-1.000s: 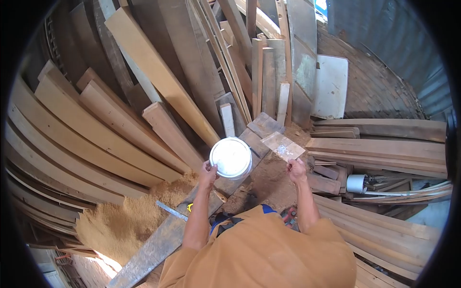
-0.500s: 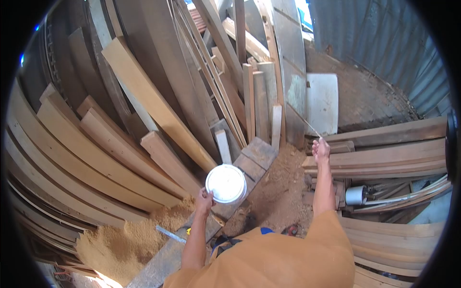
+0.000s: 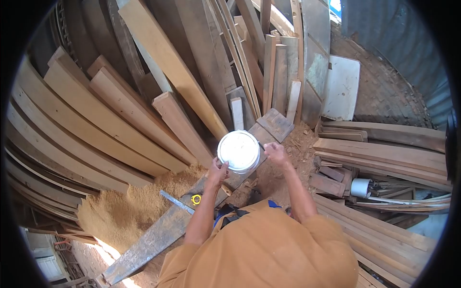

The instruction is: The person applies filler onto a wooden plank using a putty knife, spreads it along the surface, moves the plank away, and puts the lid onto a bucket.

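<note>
A white round bucket (image 3: 237,150) stands on a worn plank (image 3: 163,235) in front of me, its top washed out by bright light. At the bucket's near left edge, my left hand (image 3: 217,174) grips the side with closed fingers. Just off the bucket's right rim is my right hand (image 3: 277,154), fingers pinched. A short dark bit of a thin stick-like thing (image 3: 261,145) shows between that hand and the bucket; most of it is hidden. Near my left forearm, a yellow tape measure (image 3: 196,199) and a bluish metal strip (image 3: 176,202) lie on the plank.
Long boards (image 3: 173,72) lean at the back and left. Sawdust (image 3: 120,211) is heaped left of the plank. Stacked timber (image 3: 379,153) lies to the right, with a white can (image 3: 360,187) among scraps. A white panel (image 3: 341,89) leans at the back.
My right hand has come from the far right, where it held out a thin stick-like thing, in to the bucket's right rim. My left hand stays at the bucket. The view has shifted.
</note>
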`<state>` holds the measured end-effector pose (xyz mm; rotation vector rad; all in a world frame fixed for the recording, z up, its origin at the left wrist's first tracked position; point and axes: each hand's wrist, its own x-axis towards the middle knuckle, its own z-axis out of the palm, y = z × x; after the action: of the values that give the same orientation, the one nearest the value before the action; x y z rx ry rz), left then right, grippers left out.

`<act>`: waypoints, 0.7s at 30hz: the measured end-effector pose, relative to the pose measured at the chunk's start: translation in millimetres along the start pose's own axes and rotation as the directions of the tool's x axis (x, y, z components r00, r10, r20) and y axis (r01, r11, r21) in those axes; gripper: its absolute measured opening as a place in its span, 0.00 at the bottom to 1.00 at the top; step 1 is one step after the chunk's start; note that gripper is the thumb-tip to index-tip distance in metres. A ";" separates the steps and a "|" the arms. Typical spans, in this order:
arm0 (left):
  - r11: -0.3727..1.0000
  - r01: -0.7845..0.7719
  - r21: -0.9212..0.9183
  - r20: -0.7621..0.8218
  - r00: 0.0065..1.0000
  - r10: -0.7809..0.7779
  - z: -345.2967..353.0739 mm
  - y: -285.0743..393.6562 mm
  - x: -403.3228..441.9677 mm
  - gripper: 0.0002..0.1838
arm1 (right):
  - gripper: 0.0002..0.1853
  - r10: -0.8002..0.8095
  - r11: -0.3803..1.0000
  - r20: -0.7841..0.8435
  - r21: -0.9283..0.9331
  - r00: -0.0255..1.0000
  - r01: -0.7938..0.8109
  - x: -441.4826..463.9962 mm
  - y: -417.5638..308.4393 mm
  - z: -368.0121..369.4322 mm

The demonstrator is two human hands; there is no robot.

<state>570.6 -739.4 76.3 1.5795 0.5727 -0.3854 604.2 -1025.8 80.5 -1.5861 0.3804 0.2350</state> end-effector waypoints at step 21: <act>0.964 -0.143 0.226 -0.003 0.989 0.148 -8.2 -20.4 20.1 0.38 | 0.09 0.420 0.891 0.036 0.173 0.907 -0.419 5.2 67.8 41.1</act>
<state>574.6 -728.2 49.0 1.8333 0.4359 -0.3325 586.5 -986.8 13.5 -1.3148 0.7285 0.5175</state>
